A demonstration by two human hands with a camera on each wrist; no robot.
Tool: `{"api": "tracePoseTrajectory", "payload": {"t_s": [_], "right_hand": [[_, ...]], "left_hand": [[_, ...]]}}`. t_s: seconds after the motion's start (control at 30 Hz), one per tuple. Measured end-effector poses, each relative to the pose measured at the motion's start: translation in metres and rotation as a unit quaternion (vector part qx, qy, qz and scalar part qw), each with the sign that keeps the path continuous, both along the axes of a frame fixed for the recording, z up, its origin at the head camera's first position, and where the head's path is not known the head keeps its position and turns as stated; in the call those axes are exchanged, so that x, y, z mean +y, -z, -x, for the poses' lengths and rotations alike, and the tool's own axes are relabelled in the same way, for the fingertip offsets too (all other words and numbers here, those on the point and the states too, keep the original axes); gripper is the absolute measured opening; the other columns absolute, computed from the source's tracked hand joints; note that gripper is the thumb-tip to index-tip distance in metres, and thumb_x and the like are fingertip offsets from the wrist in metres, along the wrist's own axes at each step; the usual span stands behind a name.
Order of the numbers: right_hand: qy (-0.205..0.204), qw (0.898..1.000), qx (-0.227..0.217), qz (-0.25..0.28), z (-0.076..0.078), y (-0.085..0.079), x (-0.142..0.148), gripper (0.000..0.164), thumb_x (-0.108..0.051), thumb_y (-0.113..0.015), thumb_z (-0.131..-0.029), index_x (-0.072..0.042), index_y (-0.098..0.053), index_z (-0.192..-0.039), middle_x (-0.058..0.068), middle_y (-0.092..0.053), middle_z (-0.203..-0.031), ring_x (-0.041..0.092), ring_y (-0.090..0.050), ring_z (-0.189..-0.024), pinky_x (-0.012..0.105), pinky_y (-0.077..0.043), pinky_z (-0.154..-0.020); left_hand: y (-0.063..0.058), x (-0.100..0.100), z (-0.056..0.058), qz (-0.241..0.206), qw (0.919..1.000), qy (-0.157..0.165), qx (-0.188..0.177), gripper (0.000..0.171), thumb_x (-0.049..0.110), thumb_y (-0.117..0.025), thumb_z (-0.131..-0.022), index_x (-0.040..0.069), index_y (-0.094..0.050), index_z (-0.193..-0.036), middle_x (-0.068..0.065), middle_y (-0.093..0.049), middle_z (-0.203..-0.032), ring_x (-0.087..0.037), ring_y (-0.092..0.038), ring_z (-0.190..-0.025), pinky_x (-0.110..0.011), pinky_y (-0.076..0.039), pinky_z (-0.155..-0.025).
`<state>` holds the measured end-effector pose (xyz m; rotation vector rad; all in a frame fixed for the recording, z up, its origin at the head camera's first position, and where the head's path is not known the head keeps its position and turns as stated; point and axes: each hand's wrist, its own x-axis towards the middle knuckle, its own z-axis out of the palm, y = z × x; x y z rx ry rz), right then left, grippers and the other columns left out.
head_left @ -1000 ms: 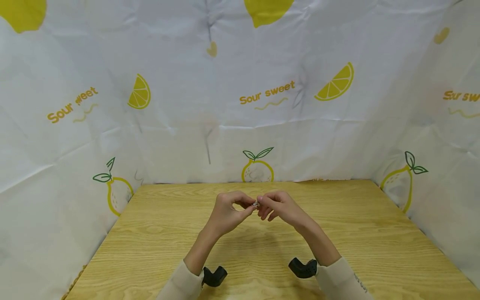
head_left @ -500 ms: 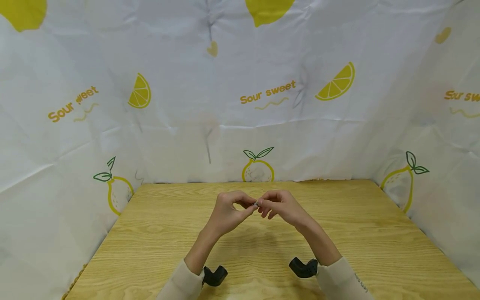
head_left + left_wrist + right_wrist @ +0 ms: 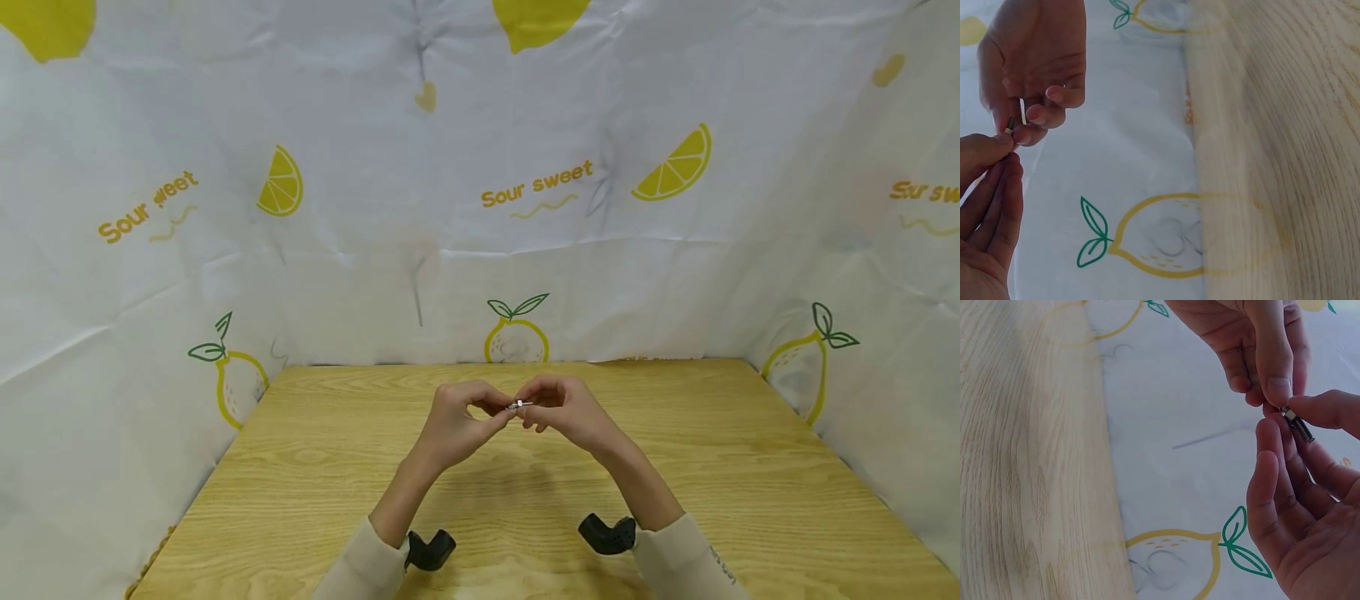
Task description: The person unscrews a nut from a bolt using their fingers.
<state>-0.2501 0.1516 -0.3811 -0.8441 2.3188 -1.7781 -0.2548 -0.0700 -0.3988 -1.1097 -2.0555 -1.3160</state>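
Note:
A small silvery bolt [image 3: 520,404] is held between both hands above the table. In the right wrist view, the bolt's threaded shank [image 3: 1303,431] points toward the right palm, with a hexagonal nut or head at its inner end. My left hand [image 3: 459,425] pinches the inner end between thumb and fingers, which hide that end. My right hand [image 3: 566,414] has its thumb and index finger against the hexagonal part, its other fingers curled loosely below. In the left wrist view, the bolt [image 3: 1023,111] shows only as a thin bright strip between the fingers.
A wood-grain table [image 3: 337,492] lies under the hands. White cloth [image 3: 360,292] printed with lemons hangs behind it and at both sides. Black angled wrist devices [image 3: 431,551] sit by the beige cuffs [image 3: 678,554].
The right hand's fingers have shifted on the bolt, with the index finger lifting slightly. More of the metal shank now shows in the head view. The left hand stays almost still.

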Motion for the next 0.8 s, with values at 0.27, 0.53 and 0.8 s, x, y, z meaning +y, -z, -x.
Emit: {"api": "tracePoseTrajectory", "payload": {"t_s": [0.27,0.53,0.8], "right_hand": [[0.000,1.000,-0.007,-0.007,-0.0001,0.0001,0.0024,0.026,-0.014,-0.063,-0.102,0.006,-0.065,-0.118,0.011,-0.072,-0.097,0.017,-0.072,-0.081,0.030,-0.061,-0.069],[0.004,0.997,-0.045,-0.057,0.0018,-0.0020,-0.0005,0.040,-0.032,-0.052,-0.110,0.002,-0.072,-0.101,0.014,-0.073,-0.092,0.020,-0.072,-0.082,0.040,-0.064,-0.075],[0.004,0.999,-0.028,-0.044,0.0003,-0.0026,0.0002,0.029,-0.022,-0.060,-0.105,0.004,-0.072,-0.110,0.012,-0.072,-0.093,0.020,-0.071,-0.081,0.037,-0.063,-0.073]], "left_hand": [[-0.0003,0.0013,-0.0005,0.000,1.0000,-0.002,-0.004,0.006,0.005,-0.082,-0.088,0.008,-0.081,-0.092,-0.005,-0.080,-0.086,-0.010,-0.075,-0.074,-0.020,-0.062,-0.070],[-0.0020,0.0010,-0.0025,0.005,0.9999,-0.005,-0.009,0.007,0.003,-0.081,-0.088,0.008,-0.081,-0.092,-0.004,-0.080,-0.087,-0.009,-0.075,-0.075,-0.020,-0.062,-0.071],[-0.0011,0.0001,-0.0012,0.006,0.9998,0.002,-0.018,0.007,0.004,-0.080,-0.089,0.009,-0.081,-0.093,-0.004,-0.080,-0.087,-0.008,-0.074,-0.075,-0.021,-0.063,-0.071]]}}
